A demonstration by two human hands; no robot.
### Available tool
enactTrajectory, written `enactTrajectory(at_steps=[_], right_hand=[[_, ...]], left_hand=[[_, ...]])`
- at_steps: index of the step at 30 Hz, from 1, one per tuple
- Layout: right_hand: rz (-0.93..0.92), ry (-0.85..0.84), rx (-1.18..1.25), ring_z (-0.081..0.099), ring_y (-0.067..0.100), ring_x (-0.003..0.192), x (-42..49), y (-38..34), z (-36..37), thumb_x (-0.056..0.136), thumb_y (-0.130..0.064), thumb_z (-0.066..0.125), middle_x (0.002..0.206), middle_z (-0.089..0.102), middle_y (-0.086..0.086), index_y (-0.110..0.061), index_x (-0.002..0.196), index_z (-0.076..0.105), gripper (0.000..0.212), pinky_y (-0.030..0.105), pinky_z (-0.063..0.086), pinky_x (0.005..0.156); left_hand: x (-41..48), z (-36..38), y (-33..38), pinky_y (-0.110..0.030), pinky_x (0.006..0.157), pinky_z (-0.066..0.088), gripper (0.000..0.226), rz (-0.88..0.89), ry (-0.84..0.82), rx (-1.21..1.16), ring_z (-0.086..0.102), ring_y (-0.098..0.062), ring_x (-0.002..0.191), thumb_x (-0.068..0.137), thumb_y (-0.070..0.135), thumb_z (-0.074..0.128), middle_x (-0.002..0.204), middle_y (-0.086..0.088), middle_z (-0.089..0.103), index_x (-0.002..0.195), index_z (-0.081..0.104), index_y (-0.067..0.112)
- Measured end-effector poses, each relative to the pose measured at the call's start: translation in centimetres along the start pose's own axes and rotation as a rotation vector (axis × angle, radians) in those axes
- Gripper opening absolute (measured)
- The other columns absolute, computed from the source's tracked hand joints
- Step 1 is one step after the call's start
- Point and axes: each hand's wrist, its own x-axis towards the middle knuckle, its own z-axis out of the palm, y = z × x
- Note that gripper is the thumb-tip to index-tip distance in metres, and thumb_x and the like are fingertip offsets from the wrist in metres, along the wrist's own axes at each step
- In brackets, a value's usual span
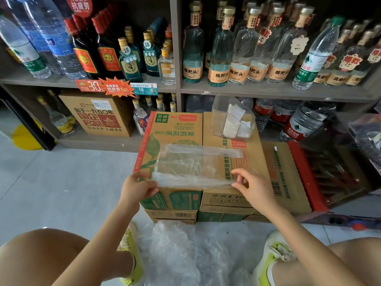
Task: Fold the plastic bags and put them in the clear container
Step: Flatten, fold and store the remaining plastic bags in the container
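Plastic bags (198,254) lie in a crinkled, see-through heap on the floor between the person's shoes. One flat bag (191,166), clear and creased, is spread across the cardboard boxes (177,131), just in front of the clear container (233,118), which holds folded white pieces. The left hand (137,187) has its grip clamped on the bag's near left corner. The right hand (253,186) pinches the near right edge.

Bright, even light; edges bowed (wide lens), slightly soft
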Motion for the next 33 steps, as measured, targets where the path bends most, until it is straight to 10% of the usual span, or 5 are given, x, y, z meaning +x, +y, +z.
enactTrajectory(at_steps=[11, 15, 19, 26, 33], right_hand=[[0.098, 0.14, -0.029, 0.054, 0.019, 0.103, 0.3, 0.5, 0.0, 0.083, 0.006, 0.059, 0.104, 0.065, -0.004, -0.017, 0.12, 0.064, 0.043, 0.028, 0.037, 0.089], [0.18, 0.22, -0.052, 0.058, 0.017, 0.097, 0.5, -1.8, 1.3, 0.09, -0.027, 0.062, 0.101, 0.067, -0.004, -0.016, 0.123, 0.061, 0.035, 0.043, 0.046, 0.093], [0.34, 0.13, -0.032, 0.057, 0.013, 0.08, 1.4, -1.8, 2.4, 0.09, -0.034, 0.062, 0.083, 0.058, -0.009, -0.016, 0.13, 0.054, 0.044, 0.033, 0.047, 0.079], [0.345, -0.028, 0.315, 0.051, 0.007, 0.07, 0.9, -0.1, 1.0, 0.085, -0.009, 0.069, 0.079, 0.054, -0.003, -0.027, 0.124, 0.052, 0.047, 0.011, 0.04, 0.065], [0.253, -0.078, 0.193, 0.053, 0.013, 0.103, 1.2, 0.9, -1.0, 0.082, -0.002, 0.066, 0.111, 0.056, -0.01, -0.029, 0.117, 0.06, 0.044, 0.016, 0.042, 0.088]], left_hand=[[-0.3, 0.7, -0.1, -0.038, 0.069, 0.06, 0.033, 0.052, 0.043, 0.321, 0.066, -0.022, 0.063, 0.085, 0.013, 0.066, 0.089, -0.011, 0.065, 0.116, 0.053, 0.008], [-0.8, 1.3, 0.3, -0.04, 0.082, 0.042, 0.038, 0.532, 0.316, 1.013, 0.054, -0.039, 0.104, 0.093, 0.029, 0.051, 0.118, -0.017, 0.058, 0.126, 0.053, 0.011], [1.8, 3.5, -0.2, -0.04, 0.118, 0.017, 0.055, 0.939, 0.071, 1.063, 0.027, -0.033, 0.143, 0.098, 0.037, 0.025, 0.149, -0.015, 0.039, 0.141, 0.047, 0.009], [4.6, 5.4, -2.6, -0.026, 0.114, -0.018, 0.087, 0.91, -0.127, 1.374, -0.009, -0.018, 0.148, 0.082, 0.058, -0.024, 0.162, -0.002, 0.0, 0.153, 0.005, 0.018], [3.9, 5.1, -1.6, -0.016, 0.106, -0.024, 0.088, 0.833, -0.229, 1.201, -0.021, -0.009, 0.139, 0.077, 0.065, -0.002, 0.156, 0.003, -0.011, 0.154, 0.006, 0.023]])
